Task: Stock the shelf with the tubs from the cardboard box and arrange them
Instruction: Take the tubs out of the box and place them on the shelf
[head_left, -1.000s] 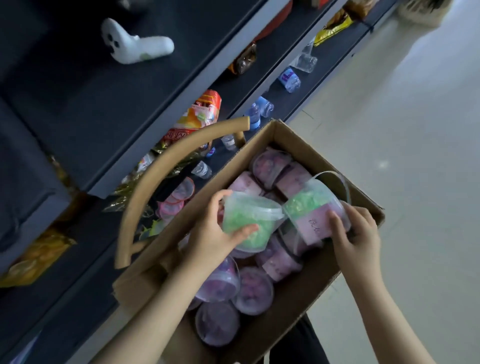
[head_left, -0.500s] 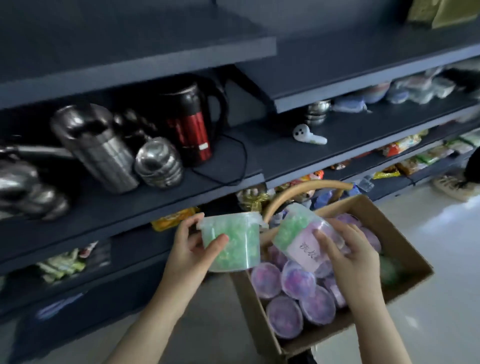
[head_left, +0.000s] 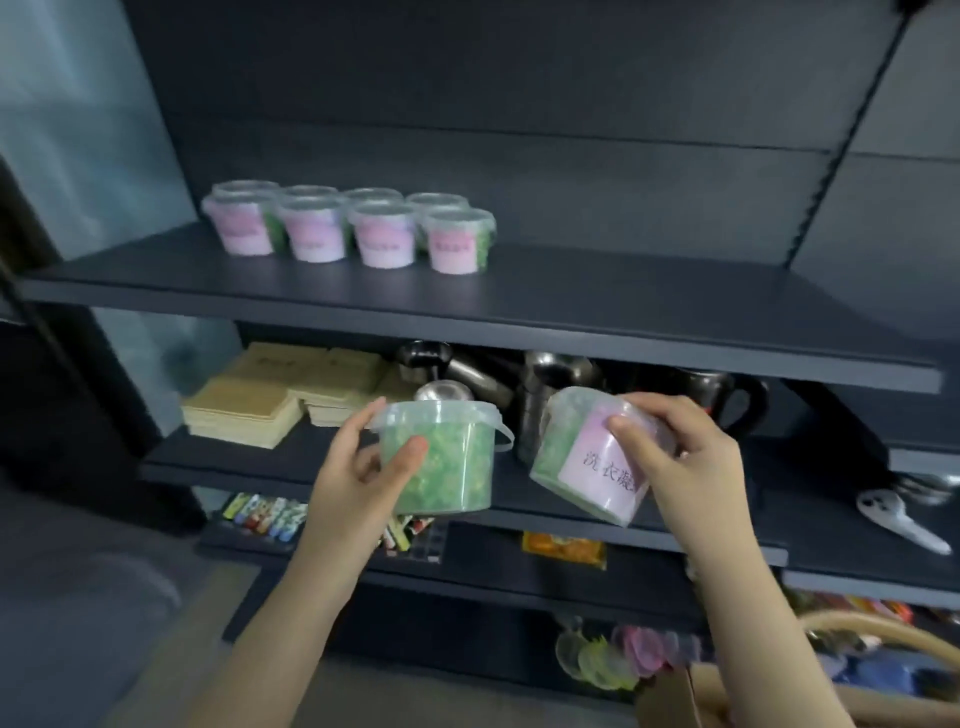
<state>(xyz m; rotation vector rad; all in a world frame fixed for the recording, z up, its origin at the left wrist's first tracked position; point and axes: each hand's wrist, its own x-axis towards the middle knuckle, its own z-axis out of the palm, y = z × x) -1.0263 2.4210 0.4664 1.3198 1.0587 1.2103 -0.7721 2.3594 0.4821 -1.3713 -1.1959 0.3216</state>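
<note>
1. Right hand (head_left: 691, 467) grips a tilted tub (head_left: 587, 457); its pink label reads "洗衣凝", the rest hidden.
2. Left hand (head_left: 358, 478) clasps an upright tub (head_left: 441, 457).
3. View has risen: shelf (head_left: 519, 291) with stocked tubs (head_left: 348, 228) now shows; box (head_left: 670, 696) nearly out.

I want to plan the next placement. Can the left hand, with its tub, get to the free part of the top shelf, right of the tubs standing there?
Probably yes. The left hand holds its tub below the top shelf, and nothing blocks the way up; right of the standing tubs it is bare.
</note>
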